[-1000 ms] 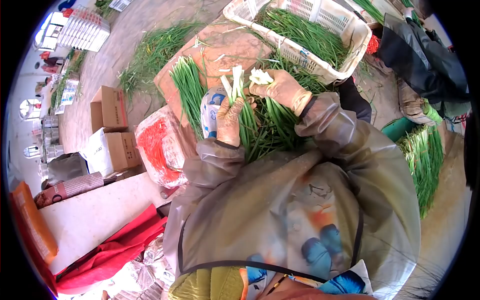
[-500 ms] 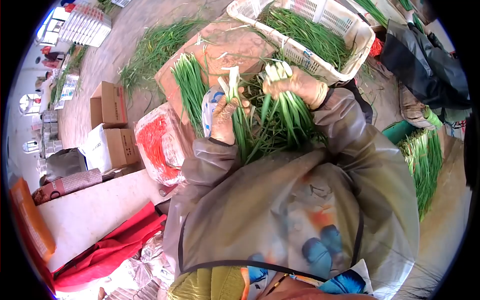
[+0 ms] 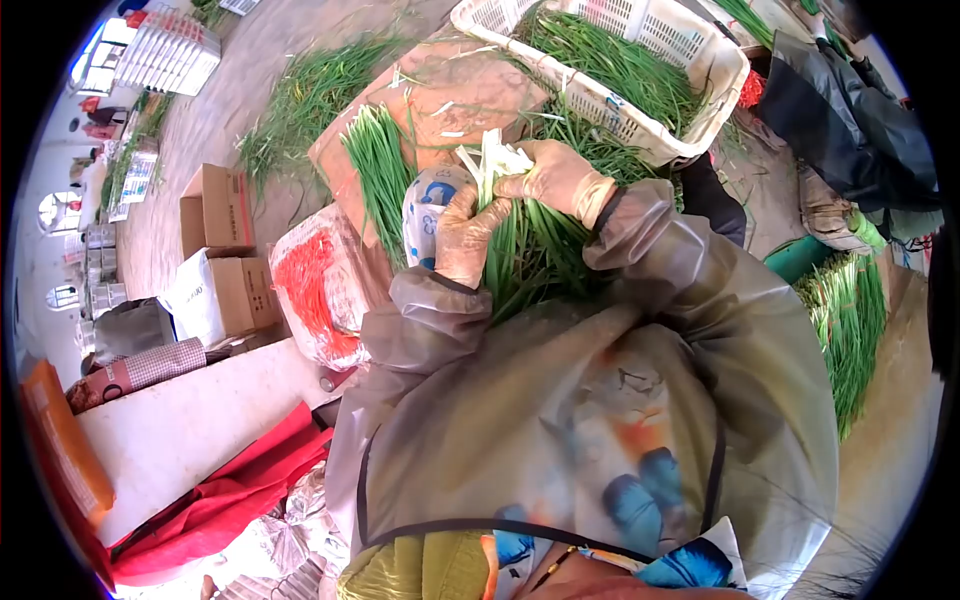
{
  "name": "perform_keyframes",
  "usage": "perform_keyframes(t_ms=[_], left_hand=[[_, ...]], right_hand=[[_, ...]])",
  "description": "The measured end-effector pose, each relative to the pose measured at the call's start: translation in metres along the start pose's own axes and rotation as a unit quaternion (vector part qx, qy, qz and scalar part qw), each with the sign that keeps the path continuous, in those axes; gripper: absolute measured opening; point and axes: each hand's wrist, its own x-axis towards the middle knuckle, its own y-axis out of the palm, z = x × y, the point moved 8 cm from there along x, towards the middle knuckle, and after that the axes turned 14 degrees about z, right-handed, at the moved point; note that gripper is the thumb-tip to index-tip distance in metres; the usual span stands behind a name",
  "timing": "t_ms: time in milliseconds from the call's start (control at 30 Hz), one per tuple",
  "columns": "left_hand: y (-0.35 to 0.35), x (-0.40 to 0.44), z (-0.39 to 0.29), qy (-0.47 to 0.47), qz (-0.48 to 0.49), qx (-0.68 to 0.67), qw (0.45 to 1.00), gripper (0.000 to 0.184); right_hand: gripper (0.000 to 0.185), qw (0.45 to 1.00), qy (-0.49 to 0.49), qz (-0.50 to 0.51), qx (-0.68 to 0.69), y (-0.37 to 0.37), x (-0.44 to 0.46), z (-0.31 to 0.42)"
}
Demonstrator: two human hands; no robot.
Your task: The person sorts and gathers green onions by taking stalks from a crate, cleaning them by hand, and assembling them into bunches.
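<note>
Both of my hands wear pale, dirt-stained gloves and meet in front of my chest. My left hand (image 3: pixel 464 236) is closed around a bunch of garlic chives (image 3: pixel 535 245), white stem ends up and green leaves hanging towards my lap. Beside it my right hand (image 3: pixel 562 180) grips the same gathered stems from the other side, just below the white ends (image 3: pixel 490 160). The fingertips of the two hands are nearly touching. A tied-looking bundle of chives (image 3: pixel 376 165) lies to the left on a brown board (image 3: pixel 450 95).
A white plastic crate (image 3: pixel 725 95) of loose chives stands at the upper right. Red ties (image 3: pixel 310 290) lie on a wrapped pack to my left, near cardboard boxes (image 3: pixel 225 210). Loose leaves (image 3: pixel 310 95) cover the floor ahead. More chives (image 3: pixel 845 330) stand at right.
My right hand has moved left and brought its chives against those in my left hand. Two separate bunches are now one. Loose leaves near the crate, hidden before, now show.
</note>
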Motion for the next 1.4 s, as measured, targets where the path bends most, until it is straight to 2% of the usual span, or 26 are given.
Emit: perform_keyframes(t_ms=[67, 100, 167, 300, 333, 367, 433, 500, 533, 567, 633, 667, 733, 833, 867, 900, 967, 1033, 1100, 1167, 1300, 1367, 1400], left_hand=[[-0.011, -0.004, 0.016, -0.102, -0.034, -0.078, 0.991, 0.019], [-0.014, -0.003, 0.013, -0.101, -0.035, -0.078, 0.991, 0.019], [-0.021, -0.003, 0.016, -0.107, -0.068, -0.212, 0.969, 0.018], [-0.017, 0.000, 0.012, -0.059, -0.017, -0.251, 0.966, 0.019], [-0.019, 0.000, 0.018, -0.061, -0.013, -0.253, 0.966, 0.020], [-0.020, 0.001, 0.021, -0.064, -0.010, -0.254, 0.965, 0.021], [-0.017, 0.001, 0.021, -0.062, -0.014, -0.260, 0.964, 0.021], [-0.012, 0.001, 0.018, -0.060, -0.029, -0.251, 0.966, 0.020], [-0.006, 0.002, 0.017, -0.055, -0.031, -0.247, 0.967, 0.016], [-0.005, 0.003, 0.022, -0.079, -0.037, -0.197, 0.977, 0.014], [-0.003, 0.004, 0.012, -0.058, -0.007, -0.097, 0.994, 0.013], [-0.004, 0.004, 0.009, -0.058, -0.008, -0.098, 0.993, 0.013], [-0.012, 0.002, -0.003, -0.047, -0.032, 0.028, 0.998, 0.013], [-0.009, 0.004, -0.003, -0.045, -0.028, 0.012, 0.999, 0.013], [-0.008, 0.005, -0.009, -0.009, -0.040, 0.077, 0.996, 0.014], [-0.007, 0.006, -0.009, -0.008, -0.038, 0.077, 0.996, 0.014], [-0.005, 0.006, 0.001, -0.068, -0.043, 0.042, 0.996, 0.015], [-0.005, 0.005, 0.001, -0.055, -0.039, 0.017, 0.998, 0.014], [-0.010, 0.003, 0.013, -0.082, -0.033, -0.028, 0.996, 0.014], [-0.010, 0.004, 0.014, -0.075, -0.019, -0.033, 0.996, 0.012], [-0.017, 0.000, -0.001, -0.019, -0.051, -0.182, 0.982, 0.013], [-0.031, -0.003, -0.002, -0.010, -0.071, -0.151, 0.986, 0.015], [-0.035, -0.004, 0.001, -0.033, -0.066, -0.123, 0.990, 0.019]], right_hand=[[0.040, 0.999, 0.033, -0.019, -0.015, -0.006, 0.000, -0.006], [0.044, 0.997, 0.066, -0.040, -0.030, -0.013, -0.002, -0.012], [0.040, 0.986, 0.052, 0.010, 0.156, -0.008, 0.003, -0.033], [0.032, 0.982, -0.003, -0.062, 0.180, -0.017, -0.006, -0.024], [0.027, 0.973, -0.046, -0.072, 0.216, -0.019, -0.001, -0.032], [0.023, 0.935, -0.100, -0.037, 0.338, -0.016, -0.005, -0.020], [0.022, 0.950, -0.075, -0.013, 0.303, -0.015, -0.009, -0.005], [0.023, 0.944, -0.061, 0.003, 0.325, -0.001, -0.001, -0.012], [0.025, 0.958, -0.045, 0.003, 0.282, 0.003, 0.003, -0.015], [0.028, 0.959, -0.038, -0.003, 0.280, 0.005, 0.006, -0.017], [0.033, 0.962, -0.043, -0.019, 0.267, -0.001, 0.012, -0.024], [0.033, 0.963, -0.043, -0.018, 0.267, -0.004, 0.011, -0.021], [0.039, 0.990, 0.007, -0.030, 0.140, -0.015, 0.007, -0.015], [0.041, 0.987, -0.017, -0.032, 0.154, -0.014, 0.010, -0.015], [0.043, 0.987, -0.042, -0.022, 0.156, -0.012, 0.007, -0.004], [0.044, 0.995, -0.005, -0.012, 0.103, -0.009, 0.008, -0.010], [0.046, 0.999, 0.002, -0.007, 0.053, -0.011, 0.002, -0.004], [0.045, 1.000, 0.016, 0.004, 0.005, -0.013, -0.002, 0.000], [0.044, 0.999, 0.030, 0.017, -0.042, -0.011, -0.003, 0.001], [0.043, 0.990, 0.036, -0.007, -0.137, -0.013, -0.002, 0.003], [0.040, 0.981, 0.090, -0.021, -0.173, -0.022, -0.006, -0.005], [0.034, 0.996, 0.034, -0.074, 0.037, -0.041, -0.003, -0.036], [0.033, 0.984, -0.014, -0.095, 0.151, -0.058, 0.001, -0.046]])
